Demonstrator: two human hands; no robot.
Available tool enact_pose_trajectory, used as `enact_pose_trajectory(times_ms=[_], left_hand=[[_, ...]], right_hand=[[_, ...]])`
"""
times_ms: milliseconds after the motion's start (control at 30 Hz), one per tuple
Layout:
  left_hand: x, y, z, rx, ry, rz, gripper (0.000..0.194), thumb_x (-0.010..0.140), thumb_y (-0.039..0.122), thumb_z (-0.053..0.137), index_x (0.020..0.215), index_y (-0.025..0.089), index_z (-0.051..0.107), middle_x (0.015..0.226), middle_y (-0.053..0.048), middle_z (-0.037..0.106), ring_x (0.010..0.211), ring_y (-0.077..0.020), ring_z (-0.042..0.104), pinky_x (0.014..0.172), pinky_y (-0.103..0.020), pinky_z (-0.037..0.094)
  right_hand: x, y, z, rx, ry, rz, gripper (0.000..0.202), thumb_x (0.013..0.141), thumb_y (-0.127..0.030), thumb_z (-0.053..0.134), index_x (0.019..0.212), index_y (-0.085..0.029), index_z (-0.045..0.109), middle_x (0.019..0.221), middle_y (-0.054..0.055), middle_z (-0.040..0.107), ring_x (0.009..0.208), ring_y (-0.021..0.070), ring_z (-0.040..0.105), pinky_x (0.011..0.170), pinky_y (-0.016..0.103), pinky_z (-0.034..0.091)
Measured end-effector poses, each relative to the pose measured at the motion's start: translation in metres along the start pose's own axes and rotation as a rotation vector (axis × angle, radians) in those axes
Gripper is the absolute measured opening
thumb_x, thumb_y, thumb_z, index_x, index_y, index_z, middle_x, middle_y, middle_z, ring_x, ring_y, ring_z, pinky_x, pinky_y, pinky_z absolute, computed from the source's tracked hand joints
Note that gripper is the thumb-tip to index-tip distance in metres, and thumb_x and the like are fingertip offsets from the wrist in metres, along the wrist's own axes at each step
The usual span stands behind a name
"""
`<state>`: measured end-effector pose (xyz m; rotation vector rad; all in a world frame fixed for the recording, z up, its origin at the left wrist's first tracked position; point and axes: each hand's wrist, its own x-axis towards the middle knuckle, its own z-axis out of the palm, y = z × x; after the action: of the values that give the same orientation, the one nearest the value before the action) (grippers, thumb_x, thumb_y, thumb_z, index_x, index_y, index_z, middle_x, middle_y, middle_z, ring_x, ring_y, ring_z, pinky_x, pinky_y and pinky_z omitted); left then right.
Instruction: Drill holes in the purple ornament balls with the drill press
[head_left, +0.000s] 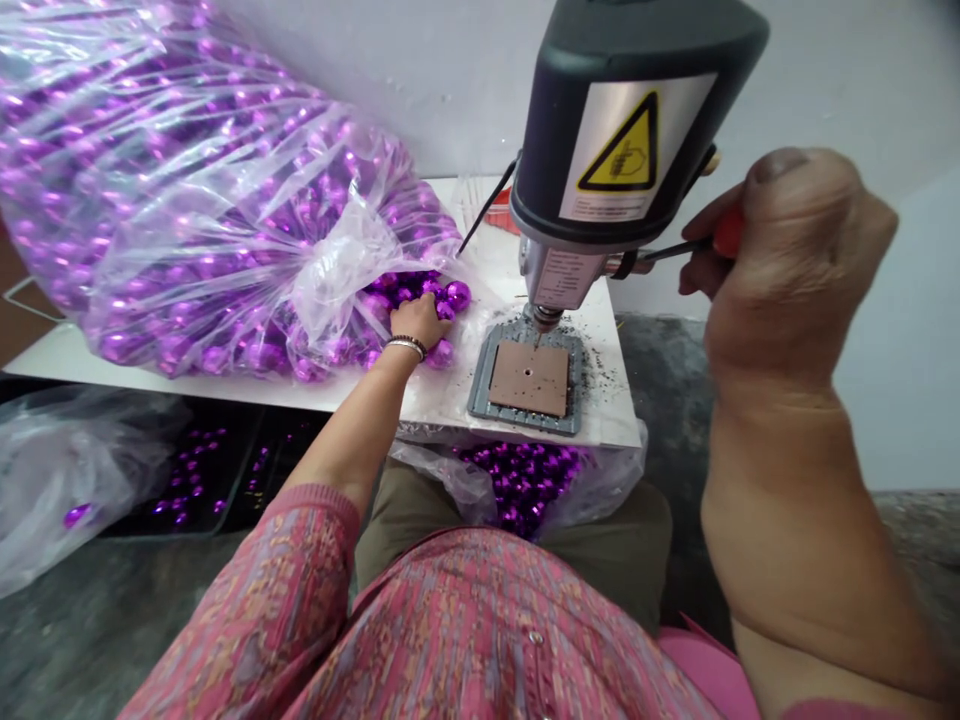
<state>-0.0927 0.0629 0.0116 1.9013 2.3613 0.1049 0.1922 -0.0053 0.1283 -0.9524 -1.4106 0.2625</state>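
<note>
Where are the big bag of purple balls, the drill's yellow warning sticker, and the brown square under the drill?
big bag of purple balls (187,190), head view, on its clear plastic side.
yellow warning sticker (622,150), head view, triangle's middle.
brown square (529,378), head view, its flat top.

This is a small workshop set up for piecework, a makeshift production corner and not a factory hall. A bench drill press (622,130) with a yellow warning label stands on a low white surface (450,400), its bit over a metal base plate (529,380) topped by a brown board, with drilling dust scattered around it. A huge clear plastic bag (187,180) full of shiny purple baubles lies on the same surface, more fill a bag (525,480) below it, and others sit in black trays (202,470) on the rough grey floor (97,640). The wall behind is plain and bare.
</note>
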Motion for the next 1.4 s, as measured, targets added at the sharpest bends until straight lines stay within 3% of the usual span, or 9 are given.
enact_pose_trajectory(times_ms=[67, 167, 300, 467, 633, 800, 933, 1167, 1400], left_hand=[[-0.005, 0.000, 0.001, -0.151, 0.028, 0.035, 0.054, 0.079, 0.035, 0.073, 0.128, 0.018, 0.062, 0.121, -0.017, 0.073, 0.119, -0.0369, 0.065, 0.105, -0.049, 0.048], [-0.020, -0.004, -0.002, -0.676, -0.007, 0.183, 0.060, 0.073, 0.033, 0.075, 0.130, 0.020, 0.058, 0.123, -0.011, 0.071, 0.115, -0.0291, 0.067, 0.101, -0.043, 0.052], [-0.053, -0.005, 0.003, -1.476, -0.352, 0.299, 0.063, 0.074, 0.037, 0.070, 0.133, 0.027, 0.052, 0.122, -0.006, 0.070, 0.099, -0.0224, 0.072, 0.077, -0.033, 0.059], [-0.080, 0.012, 0.021, -1.894, -0.715, 0.140, 0.050, 0.083, 0.044, 0.065, 0.127, 0.022, 0.056, 0.094, -0.004, 0.074, 0.073, -0.0190, 0.074, 0.055, -0.023, 0.051], [-0.084, 0.026, 0.026, -1.730, -0.691, 0.088, 0.057, 0.084, 0.034, 0.071, 0.137, 0.023, 0.054, 0.086, -0.002, 0.073, 0.066, -0.0126, 0.070, 0.057, -0.021, 0.051], [-0.082, 0.035, 0.021, -1.315, -0.539, 0.180, 0.072, 0.074, 0.021, 0.077, 0.143, 0.025, 0.056, 0.122, -0.007, 0.070, 0.069, -0.0085, 0.065, 0.060, -0.022, 0.050], [-0.076, 0.044, 0.021, -0.972, -0.446, 0.241, 0.071, 0.078, 0.027, 0.074, 0.146, 0.020, 0.056, 0.123, -0.008, 0.071, 0.068, -0.0102, 0.064, 0.062, -0.024, 0.052], [-0.070, 0.051, 0.016, -0.667, -0.309, 0.383, 0.066, 0.078, 0.030, 0.076, 0.142, 0.018, 0.062, 0.132, -0.006, 0.071, 0.108, -0.0202, 0.068, 0.101, -0.032, 0.052], [-0.066, 0.069, 0.017, -0.498, -0.221, 0.511, 0.067, 0.071, 0.028, 0.083, 0.136, 0.019, 0.067, 0.128, -0.008, 0.068, 0.115, -0.0237, 0.064, 0.108, -0.035, 0.050]], right_hand=[[-0.001, -0.001, 0.000, 0.007, 0.002, 0.000, 0.042, 0.096, -0.048, 0.042, 0.075, -0.013, 0.053, 0.066, -0.001, 0.053, 0.066, 0.0038, 0.054, 0.066, 0.022, 0.041], [-0.002, -0.001, 0.001, 0.009, -0.009, 0.009, 0.042, 0.096, -0.047, 0.043, 0.074, -0.013, 0.053, 0.063, -0.001, 0.052, 0.065, 0.0036, 0.052, 0.063, 0.021, 0.039], [-0.004, 0.000, 0.002, -0.004, -0.019, 0.014, 0.040, 0.097, -0.042, 0.041, 0.073, -0.012, 0.053, 0.065, -0.002, 0.053, 0.059, 0.0015, 0.047, 0.057, 0.019, 0.034], [-0.009, -0.004, 0.002, -0.025, -0.005, 0.018, 0.038, 0.100, -0.036, 0.040, 0.073, -0.012, 0.050, 0.064, -0.003, 0.051, 0.062, 0.0016, 0.050, 0.065, 0.020, 0.038], [-0.010, -0.007, 0.003, -0.013, -0.011, 0.023, 0.034, 0.100, -0.033, 0.039, 0.072, -0.014, 0.046, 0.060, -0.004, 0.047, 0.063, 0.0029, 0.048, 0.073, 0.023, 0.042], [-0.009, -0.005, 0.005, 0.001, -0.015, -0.032, 0.038, 0.097, -0.043, 0.039, 0.070, -0.017, 0.044, 0.058, -0.003, 0.040, 0.062, 0.0063, 0.043, 0.066, 0.025, 0.035], [-0.005, -0.009, 0.003, -0.028, -0.034, -0.006, 0.037, 0.097, -0.041, 0.037, 0.070, -0.017, 0.043, 0.060, -0.002, 0.039, 0.061, 0.0055, 0.038, 0.062, 0.024, 0.029], [0.010, -0.016, 0.002, -0.049, -0.083, 0.059, 0.058, 0.095, -0.069, 0.035, 0.072, -0.016, 0.041, 0.065, -0.001, 0.044, 0.067, 0.0037, 0.041, 0.062, 0.021, 0.028], [0.010, -0.015, 0.001, -0.068, -0.115, 0.035, 0.062, 0.093, -0.075, 0.027, 0.075, -0.017, 0.039, 0.071, 0.001, 0.045, 0.074, 0.0035, 0.045, 0.060, 0.018, 0.028]])
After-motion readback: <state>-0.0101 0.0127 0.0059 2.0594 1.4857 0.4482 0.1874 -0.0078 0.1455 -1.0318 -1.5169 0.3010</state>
